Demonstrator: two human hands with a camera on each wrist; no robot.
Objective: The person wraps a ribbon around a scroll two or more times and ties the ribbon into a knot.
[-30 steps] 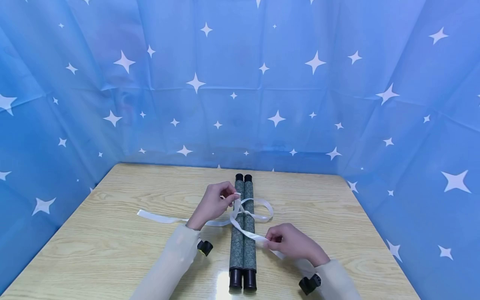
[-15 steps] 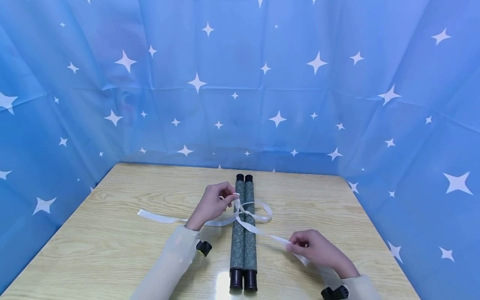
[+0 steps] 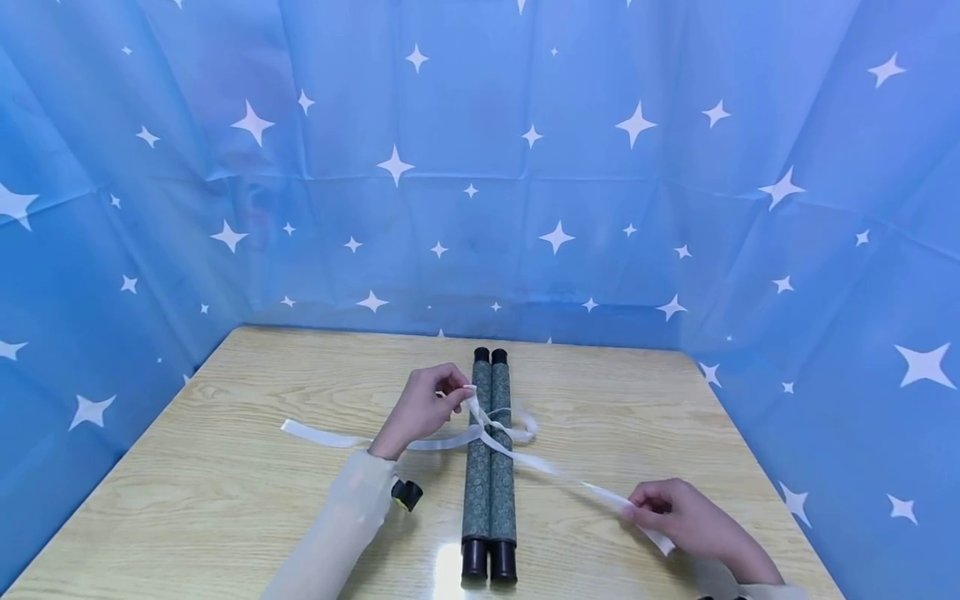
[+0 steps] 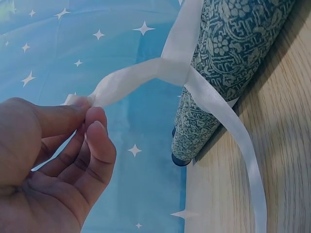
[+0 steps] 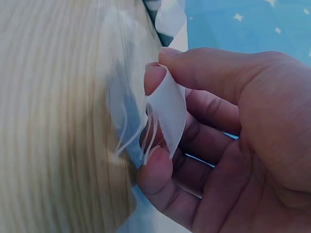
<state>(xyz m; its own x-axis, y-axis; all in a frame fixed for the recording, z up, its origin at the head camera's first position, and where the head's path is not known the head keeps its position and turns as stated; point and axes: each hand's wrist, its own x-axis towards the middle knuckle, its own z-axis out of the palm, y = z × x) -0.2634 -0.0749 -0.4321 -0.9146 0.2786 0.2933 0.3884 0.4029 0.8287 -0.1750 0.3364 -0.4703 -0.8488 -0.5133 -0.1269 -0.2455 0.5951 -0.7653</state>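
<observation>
A rolled scroll (image 3: 477, 492) in green patterned fabric lies lengthwise on the table, its two rolls side by side with dark end knobs. White ribbon (image 3: 532, 462) crosses it near the middle, with a small loop on the right. My left hand (image 3: 426, 407) pinches one part of the ribbon between thumb and index finger, just above the left roll. Off to the right, low over the table, my right hand (image 3: 686, 518) pinches the ribbon close to its frayed end (image 5: 167, 116). That stretch runs taut back to the crossing.
A wooden table (image 3: 262, 517) carries everything. Another ribbon tail (image 3: 318, 436) lies on it to the left, passing behind my left wrist. A blue curtain (image 3: 480, 208) with white stars hangs along the back and both sides.
My right hand has moved right and toward the front right, drawing the ribbon out straighter. The loop on the right has become smaller. My left hand has stayed nearly in place.
</observation>
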